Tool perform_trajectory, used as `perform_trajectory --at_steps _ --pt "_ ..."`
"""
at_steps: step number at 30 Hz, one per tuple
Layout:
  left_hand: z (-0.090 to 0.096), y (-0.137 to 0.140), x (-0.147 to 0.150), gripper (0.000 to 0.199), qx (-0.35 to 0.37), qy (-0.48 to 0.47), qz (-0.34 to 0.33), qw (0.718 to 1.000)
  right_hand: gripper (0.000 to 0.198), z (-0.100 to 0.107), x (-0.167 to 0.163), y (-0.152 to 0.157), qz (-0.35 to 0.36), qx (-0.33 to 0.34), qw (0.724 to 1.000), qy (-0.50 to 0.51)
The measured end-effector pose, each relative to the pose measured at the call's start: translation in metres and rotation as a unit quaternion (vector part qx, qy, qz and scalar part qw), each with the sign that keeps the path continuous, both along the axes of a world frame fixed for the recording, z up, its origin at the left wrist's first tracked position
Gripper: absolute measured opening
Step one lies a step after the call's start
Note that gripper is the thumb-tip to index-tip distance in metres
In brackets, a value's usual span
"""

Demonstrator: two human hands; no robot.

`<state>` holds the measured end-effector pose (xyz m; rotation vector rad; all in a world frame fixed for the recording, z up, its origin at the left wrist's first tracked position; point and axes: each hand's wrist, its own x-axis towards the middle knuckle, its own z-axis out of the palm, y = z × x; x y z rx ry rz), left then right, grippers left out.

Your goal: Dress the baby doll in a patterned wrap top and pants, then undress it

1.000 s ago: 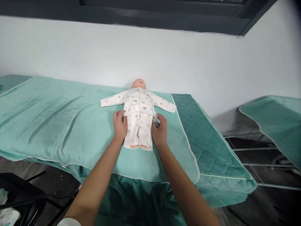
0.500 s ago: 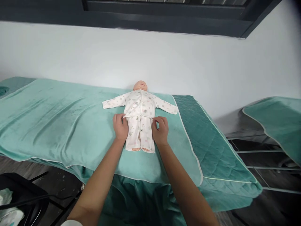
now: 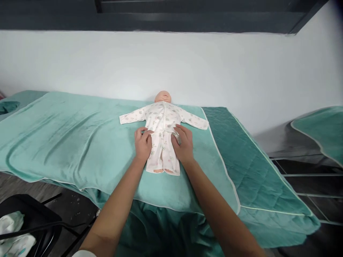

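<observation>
A baby doll (image 3: 163,96) lies on its back on the bed, head toward the wall and arms spread. It wears a white printed long-sleeved shirt (image 3: 163,116) and matching trousers (image 3: 162,153); its feet barely show at the trouser ends. My left hand (image 3: 143,142) is at the doll's hip on the left, thumb and fingers closed at the shirt's hem. On the other side, my right hand (image 3: 183,141) rests open, fingers lying on the lower shirt edge and thumb apart over the trouser waist.
A light green blanket (image 3: 61,132) covers much of the bed over a darker quilted mattress cover (image 3: 257,171). Behind stands a white wall (image 3: 187,67) below a dark frame (image 3: 160,21). A black chair (image 3: 34,214) with crumpled cloths (image 3: 16,235) is at lower left, metal bars (image 3: 308,175) at right.
My right hand has opened from a pinch at the hem and moved its fingers inward over the shirt. My left fingers have also shifted inward along the hem. The view has tilted slightly.
</observation>
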<state>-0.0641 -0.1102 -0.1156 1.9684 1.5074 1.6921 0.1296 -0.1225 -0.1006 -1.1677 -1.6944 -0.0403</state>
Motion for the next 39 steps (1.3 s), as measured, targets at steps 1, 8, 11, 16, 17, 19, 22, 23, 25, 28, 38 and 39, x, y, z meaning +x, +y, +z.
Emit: perform_trajectory --at_steps 1,8,11,16,17,19,22,23,25,28,38,39 --pt "0.0 0.0 0.0 0.03 0.002 -0.002 0.001 1.0 0.032 0.004 0.0 0.005 0.0 -0.002 1.0 -0.019" --pt "0.0 0.0 0.001 0.028 0.02 -0.011 0.008 1.0 0.019 0.028 -0.008 0.03 -0.008 0.024 0.998 -0.061" --pt "0.002 -0.001 0.002 0.027 0.001 -0.025 0.015 1.0 0.022 0.028 -0.013 0.029 0.024 0.009 0.998 -0.053" --pt "0.005 -0.003 0.005 0.023 -0.03 -0.054 0.008 0.998 0.015 0.024 -0.011 0.022 0.049 -0.031 0.99 -0.128" --pt "0.006 -0.003 0.006 0.022 -0.03 -0.052 0.006 0.998 0.017 0.025 -0.01 0.021 0.042 -0.033 0.988 -0.142" --pt "0.006 -0.003 0.007 0.02 -0.025 -0.046 0.006 0.999 0.02 0.026 -0.01 0.021 0.023 -0.032 0.984 -0.174" --pt "0.006 -0.002 0.008 0.017 -0.006 -0.035 0.008 0.999 0.021 0.03 -0.015 0.022 -0.002 -0.034 0.978 -0.207" --pt "0.005 -0.001 0.008 0.016 0.001 -0.031 0.01 0.999 0.02 0.031 -0.016 0.022 -0.009 -0.035 0.977 -0.211" --pt "0.005 0.0 0.008 0.015 0.011 -0.022 0.013 1.0 0.018 0.031 -0.018 0.022 -0.018 -0.033 0.978 -0.204" --pt "0.004 0.0 0.008 0.016 0.019 -0.015 0.016 1.0 0.016 0.031 -0.015 0.02 -0.005 -0.022 0.984 -0.175" --pt "0.004 0.001 0.005 0.022 0.021 -0.045 0.028 0.998 0.017 0.024 -0.003 0.011 0.068 -0.02 0.991 -0.109" --pt "0.004 0.002 0.005 0.022 0.015 -0.053 0.03 0.998 0.017 0.024 -0.003 0.01 0.083 -0.023 0.991 -0.101"
